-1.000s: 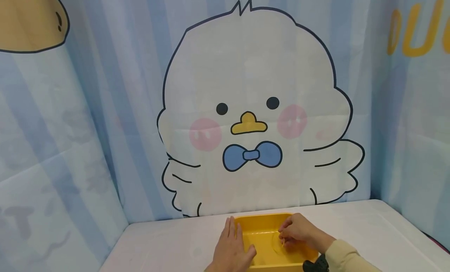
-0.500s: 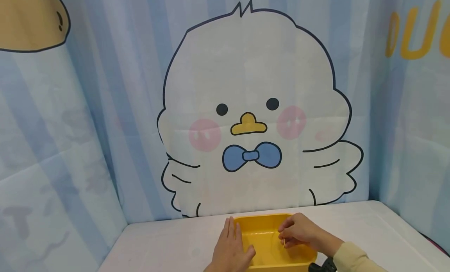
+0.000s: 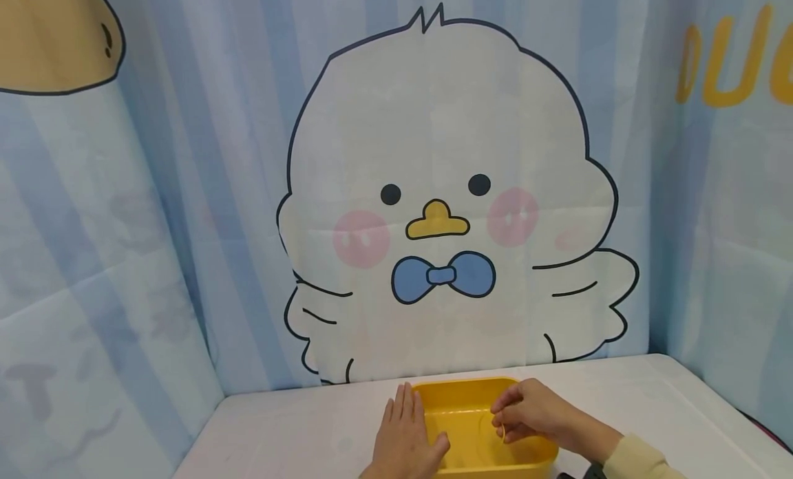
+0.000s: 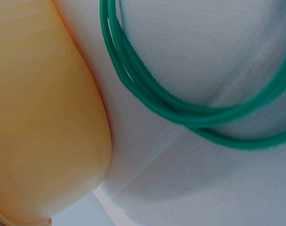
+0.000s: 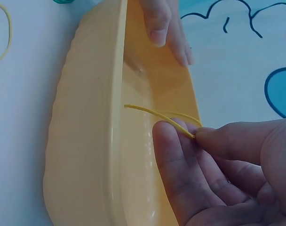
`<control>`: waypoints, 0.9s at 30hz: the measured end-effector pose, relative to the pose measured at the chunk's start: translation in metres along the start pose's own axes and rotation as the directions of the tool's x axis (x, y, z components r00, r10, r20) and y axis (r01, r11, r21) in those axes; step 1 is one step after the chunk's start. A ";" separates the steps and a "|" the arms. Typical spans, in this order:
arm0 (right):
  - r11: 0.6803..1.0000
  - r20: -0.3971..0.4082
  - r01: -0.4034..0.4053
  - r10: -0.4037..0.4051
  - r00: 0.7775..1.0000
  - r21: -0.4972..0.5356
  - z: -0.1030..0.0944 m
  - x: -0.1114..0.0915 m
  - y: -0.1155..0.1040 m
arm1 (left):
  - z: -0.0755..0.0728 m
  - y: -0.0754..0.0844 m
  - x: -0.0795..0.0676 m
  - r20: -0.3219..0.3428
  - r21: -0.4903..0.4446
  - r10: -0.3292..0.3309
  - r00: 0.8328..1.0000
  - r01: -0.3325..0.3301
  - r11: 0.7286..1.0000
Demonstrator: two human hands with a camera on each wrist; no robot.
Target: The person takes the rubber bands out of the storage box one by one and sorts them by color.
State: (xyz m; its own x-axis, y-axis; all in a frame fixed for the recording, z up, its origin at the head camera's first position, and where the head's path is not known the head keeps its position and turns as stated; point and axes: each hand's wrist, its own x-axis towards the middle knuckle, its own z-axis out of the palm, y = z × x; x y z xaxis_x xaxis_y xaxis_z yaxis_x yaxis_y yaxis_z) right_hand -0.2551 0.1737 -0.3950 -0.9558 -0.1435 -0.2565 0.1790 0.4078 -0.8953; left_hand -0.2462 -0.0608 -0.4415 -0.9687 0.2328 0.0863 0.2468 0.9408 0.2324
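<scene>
A yellow plastic tub [image 3: 464, 384] stands near the table's front edge. Along its left wall lies my left hand [image 3: 405, 434], fingers straight and together, thumb over the inside. Inside the tub, toward the right, my right hand [image 3: 533, 417] pinches a thin yellow cord loop [image 5: 157, 114] between thumb and fingertips. The right wrist view shows the loop curving from the fingers toward the tub's near wall [image 5: 86, 122]. In the left wrist view the left hand is out of sight; the tub's outer side [image 4: 44, 122] shows there.
On the white table [image 3: 297, 438] beside the tub lies a coil of green cord [image 4: 176, 110]. Another yellow loop [image 5: 10, 33] rests on the table surface. A curtain printed with a cartoon bird [image 3: 446, 107] hangs behind.
The right forearm and sleeve have swung to the right, while the right fingers keep their pinch on the yellow cord loop. My left hand has stayed at the tub's left side.
</scene>
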 end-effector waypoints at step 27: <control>0.992 0.236 0.091 -0.110 0.966 0.091 0.002 -0.038 0.003 | 0.002 0.000 -0.001 -0.032 -0.011 0.002 0.999 -0.002 1.000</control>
State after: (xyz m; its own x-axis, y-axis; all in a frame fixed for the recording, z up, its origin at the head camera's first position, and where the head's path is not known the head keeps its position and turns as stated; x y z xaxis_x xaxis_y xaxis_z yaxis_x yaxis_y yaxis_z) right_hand -0.2175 0.1787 -0.3885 -0.8878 -0.3959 -0.2349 0.1120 0.3092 -0.9444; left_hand -0.2455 -0.0601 -0.4431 -0.9668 0.2267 0.1177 0.2493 0.9376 0.2425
